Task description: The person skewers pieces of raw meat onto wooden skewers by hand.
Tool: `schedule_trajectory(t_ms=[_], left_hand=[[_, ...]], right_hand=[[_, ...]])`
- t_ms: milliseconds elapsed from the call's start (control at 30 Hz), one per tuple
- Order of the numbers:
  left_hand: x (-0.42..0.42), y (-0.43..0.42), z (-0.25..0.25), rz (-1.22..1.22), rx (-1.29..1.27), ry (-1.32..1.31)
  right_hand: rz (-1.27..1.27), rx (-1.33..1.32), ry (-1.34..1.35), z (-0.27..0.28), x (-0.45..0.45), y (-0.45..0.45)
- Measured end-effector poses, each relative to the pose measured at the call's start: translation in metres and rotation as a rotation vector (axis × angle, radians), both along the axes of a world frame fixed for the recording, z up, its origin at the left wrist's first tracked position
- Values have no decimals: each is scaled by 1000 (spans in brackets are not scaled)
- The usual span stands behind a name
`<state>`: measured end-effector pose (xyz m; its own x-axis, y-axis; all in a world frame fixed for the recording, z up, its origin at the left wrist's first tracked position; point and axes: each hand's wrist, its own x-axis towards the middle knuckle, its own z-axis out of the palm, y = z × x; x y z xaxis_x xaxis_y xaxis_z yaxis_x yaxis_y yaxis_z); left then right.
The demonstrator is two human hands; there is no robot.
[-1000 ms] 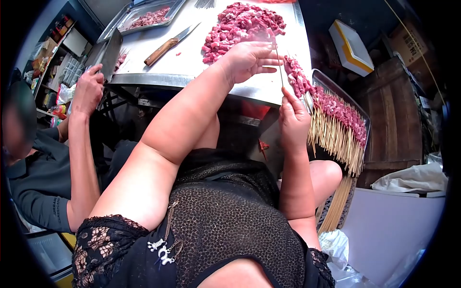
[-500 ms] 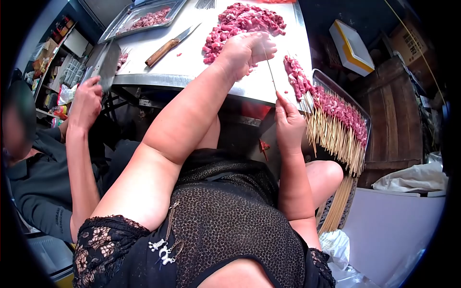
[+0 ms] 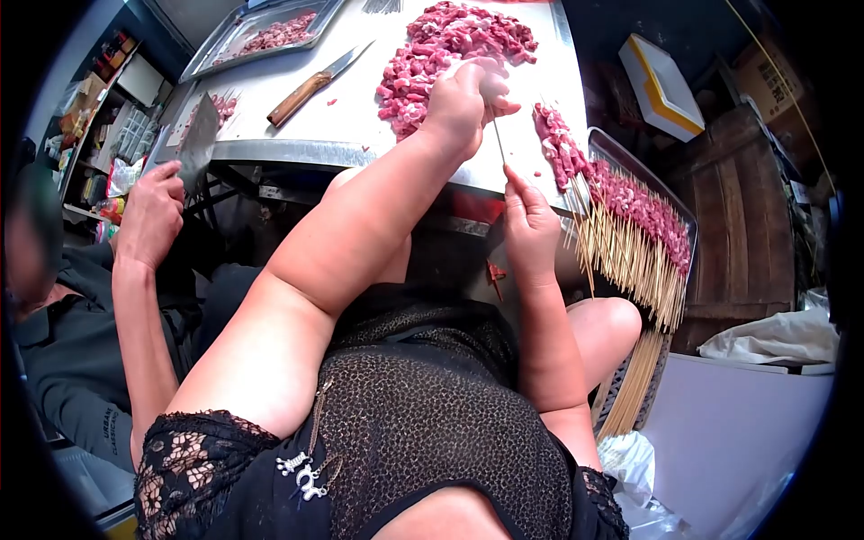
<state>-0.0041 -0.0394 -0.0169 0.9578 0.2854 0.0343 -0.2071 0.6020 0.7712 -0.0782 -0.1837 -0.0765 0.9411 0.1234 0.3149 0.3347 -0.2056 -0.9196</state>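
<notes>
My right hand [image 3: 531, 229] pinches the lower end of a thin bamboo skewer [image 3: 500, 144], which points up and slightly left. At the skewer's upper end, my left hand [image 3: 461, 106] is closed, its fingertips curled and a little blurred. What lies between those fingers is hidden. Right beside the left hand, a heap of cut raw meat [image 3: 414, 76] covers part of the white tabletop [image 3: 360, 117]. To the right of my hands, several meat skewers [image 3: 630, 202] lie in rows, partly in a metal tray [image 3: 688, 234], their bare sticks toward me.
A wooden-handled knife [image 3: 306, 94] lies left of the heap. Beyond it stands a tray [image 3: 211, 58] with smaller meat pieces. At the left, a co-worker's hand [image 3: 151, 211] grips a cleaver [image 3: 198, 144]. Bare bamboo sticks [image 3: 634, 387] rest below the tray at right.
My left hand has come slightly lower, its fingers more curled around the skewer's upper end. My right hand has shifted a little left. The co-worker's hand and cleaver have moved down and left.
</notes>
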Motion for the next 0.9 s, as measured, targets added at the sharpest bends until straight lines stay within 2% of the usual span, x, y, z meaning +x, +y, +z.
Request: schedule_trajectory(t_ms=[67, 167, 200, 267, 300, 367, 500, 533, 633, 733, 833, 900], left_hand=[[2, 2, 1, -9, -69, 23], [4, 9, -3, -95, -83, -38], [3, 9, -2, -95, -83, -38], [2, 10, 1, -147, -124, -64], [3, 11, 2, -147, -124, -64], [2, 12, 2, -224, -173, -80], [-3, 6, 7, -280, -209, -37], [-3, 6, 0, -399, -210, -62], [-8, -2, 7, -327, -170, -76], [-26, -16, 20, -312, 36, -79], [-45, -35, 17, -396, 31, -6], [-60, -42, 16, -382, 237, 9]], right_hand=[[6, 7, 19, -3, 0, 6], [132, 254, 254, -5, -1, 9], [132, 254, 255, -3, -1, 8], [284, 555, 529, 3, -1, 8], [284, 555, 528, 6, -1, 8], [401, 782, 742, 9, -2, 7], [418, 873, 801, 17, -3, 7], [416, 881, 791, 21, -2, 7], [398, 873, 764, 24, -1, 3], [394, 866, 719, 31, -3, -1], [398, 913, 603, 38, -1, -9], [438, 925, 579, 42, -6, -15]])
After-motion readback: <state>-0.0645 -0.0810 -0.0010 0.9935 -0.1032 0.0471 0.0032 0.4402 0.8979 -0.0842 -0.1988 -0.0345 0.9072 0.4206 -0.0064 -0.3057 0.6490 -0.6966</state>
